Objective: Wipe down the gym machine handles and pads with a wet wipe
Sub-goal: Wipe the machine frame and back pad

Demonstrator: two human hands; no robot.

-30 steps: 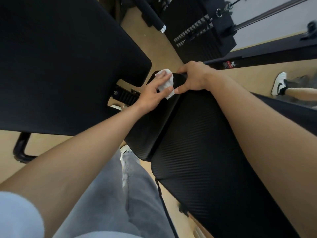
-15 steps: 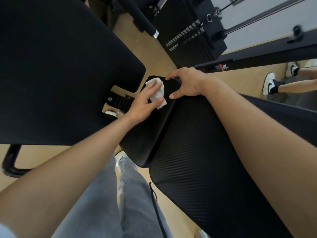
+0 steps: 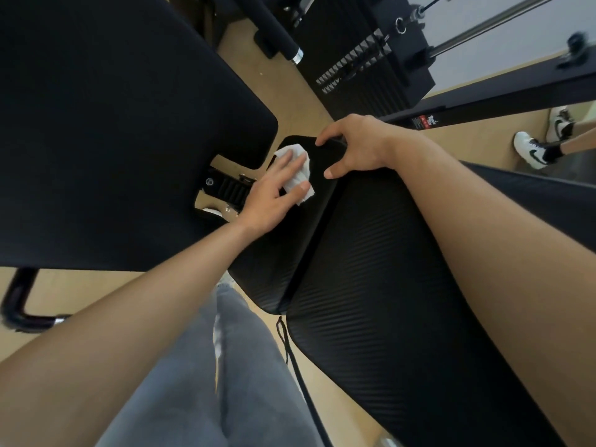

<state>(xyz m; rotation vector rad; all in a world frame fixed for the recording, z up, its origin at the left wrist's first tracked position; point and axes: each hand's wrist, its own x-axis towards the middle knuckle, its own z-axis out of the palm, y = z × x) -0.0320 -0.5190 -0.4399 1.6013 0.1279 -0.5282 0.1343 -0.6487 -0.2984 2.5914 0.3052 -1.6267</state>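
Note:
A narrow black ribbed pad [image 3: 274,262] lies beside a wider black ribbed pad [image 3: 380,285], with a seam between them. My left hand [image 3: 274,191] presses a crumpled white wet wipe [image 3: 304,185] flat onto the far end of the narrow pad, fingers spread over it. My right hand [image 3: 358,146] grips the far end of the pads, with its fingers curled over the edge and its thumb on top near the seam. Thumb and wipe are a short way apart.
A large smooth black pad [image 3: 113,140] fills the left, with the machine's metal adjuster [image 3: 229,188] under it. A weight stack [image 3: 364,69] and a black frame bar [image 3: 503,101] stand beyond. Another person's white shoes [image 3: 532,150] are at the right. My grey trousers [image 3: 206,366] are below.
My left hand has slid the wipe leftward along the narrow pad's far end, away from my right thumb. My right hand keeps its grip on the pad's end.

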